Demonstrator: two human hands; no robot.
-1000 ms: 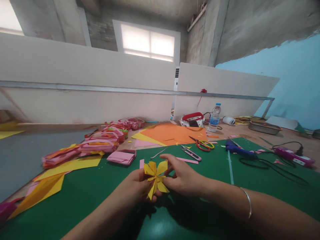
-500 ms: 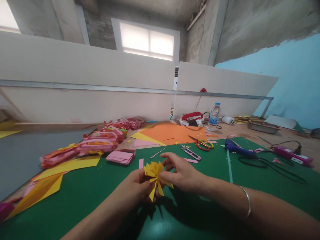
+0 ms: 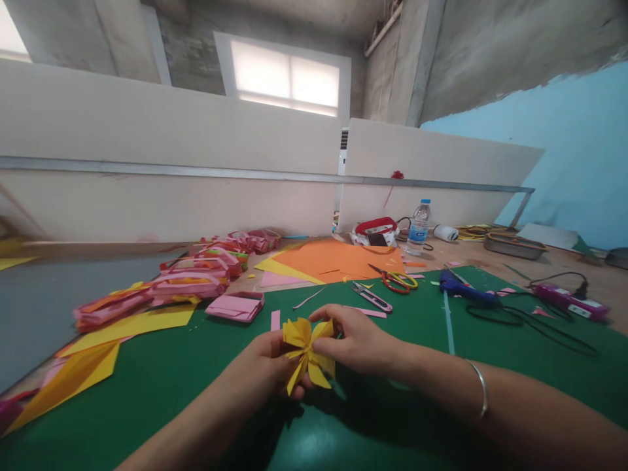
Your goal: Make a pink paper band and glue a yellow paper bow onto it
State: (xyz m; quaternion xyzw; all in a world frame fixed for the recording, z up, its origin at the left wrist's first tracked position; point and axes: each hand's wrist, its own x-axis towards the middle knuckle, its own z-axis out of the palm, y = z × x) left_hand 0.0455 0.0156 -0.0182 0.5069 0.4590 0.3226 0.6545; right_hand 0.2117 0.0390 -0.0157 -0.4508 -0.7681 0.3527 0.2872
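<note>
A yellow paper flower [image 3: 305, 353] with cut, spread petals is held above the green mat [image 3: 196, 399]. My left hand [image 3: 269, 363] grips it from the left and beneath, fingers partly hidden behind the petals. On the right side, my right hand [image 3: 348, 337] pinches a petal between thumb and fingers. Just beyond the hands lie a pink paper strip [image 3: 275, 320], thread snips [image 3: 371, 297] and red-and-yellow-handled scissors [image 3: 398, 281].
Folded pink paper pieces [image 3: 191, 278] and yellow sheets [image 3: 132, 329] line the left. Orange sheets [image 3: 338, 258] lie at the back, near a water bottle [image 3: 418, 227]. A blue glue gun [image 3: 466, 288] and a purple power strip [image 3: 569, 301] with cords sit right.
My right fingers have closed in on a right-hand petal, which now stands broader and more upright. The lower petals have spread and shifted. The view has moved slightly.
</note>
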